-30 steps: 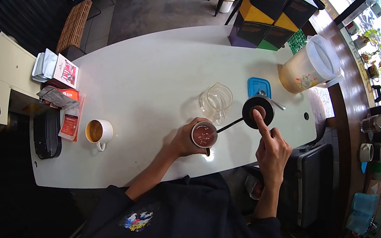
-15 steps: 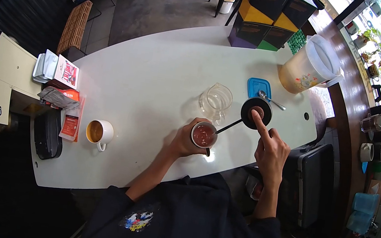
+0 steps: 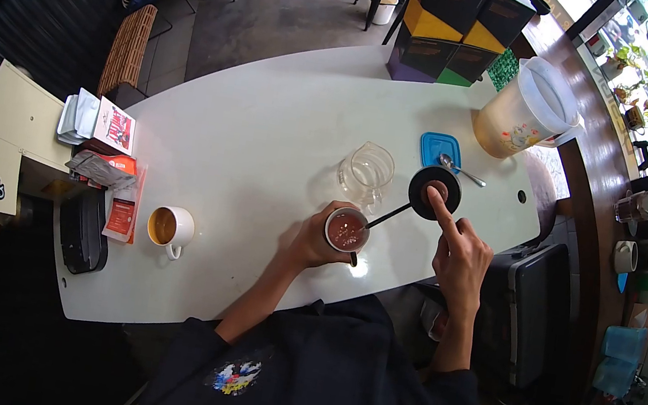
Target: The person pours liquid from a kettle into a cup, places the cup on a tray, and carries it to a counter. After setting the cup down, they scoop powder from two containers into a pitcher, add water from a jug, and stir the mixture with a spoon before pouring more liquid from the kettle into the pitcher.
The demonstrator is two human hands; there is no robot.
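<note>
My left hand (image 3: 317, 239) is wrapped around a mug (image 3: 343, 252) of reddish-brown liquid with light specks on its surface. From the mug's rim a thin black rod (image 3: 390, 216) slants up and right to a round black head (image 3: 446, 212) with a brownish centre. The extended index finger of my right hand (image 3: 462, 261) lies on that centre, the other fingers curled in; what they touch underneath is hidden. Just beyond the mug stands a clear glass jug (image 3: 369, 169). A blue lid (image 3: 437, 149) with a metal spoon (image 3: 463, 170) on it lies behind the black head.
To the left stands a white mug (image 3: 171, 230), brown inside. Packets (image 3: 120, 210) and a black case (image 3: 82, 232) line the table's left end. A large plastic pitcher (image 3: 527, 107) and stacked black boxes (image 3: 455, 25) occupy the far right. A dark suitcase-like object (image 3: 530, 309) is beside the table.
Both hands, the mug and the black rod keep nearly the same places. The specks on the liquid's surface look different.
</note>
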